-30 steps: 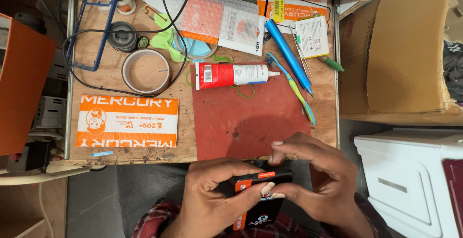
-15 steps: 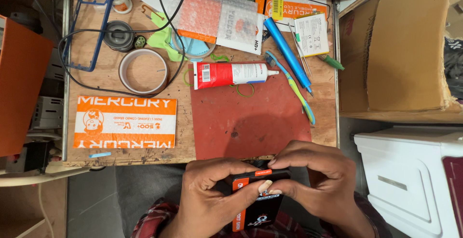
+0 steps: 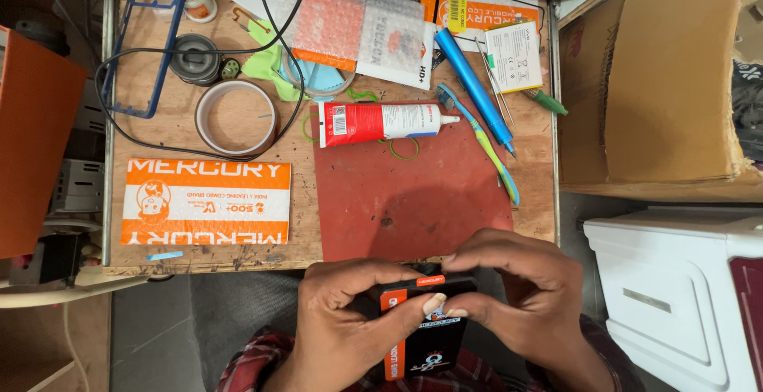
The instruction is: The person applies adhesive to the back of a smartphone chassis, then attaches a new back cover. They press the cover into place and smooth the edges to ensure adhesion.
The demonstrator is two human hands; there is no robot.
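A worn wooden tabletop (image 3: 199,134) fills the upper view, with a tall brown cardboard box (image 3: 668,82) and a white plastic case (image 3: 675,281) to its right. On it lie a dark red rubber mat (image 3: 405,193), an orange printed packet (image 3: 205,201), a white tape ring (image 3: 235,118) and a red-and-white glue tube (image 3: 381,122). Below the tabletop's near edge, the left hand (image 3: 350,320) and right hand (image 3: 517,297) both grip a small black-and-orange box (image 3: 425,324), fingers closed around it.
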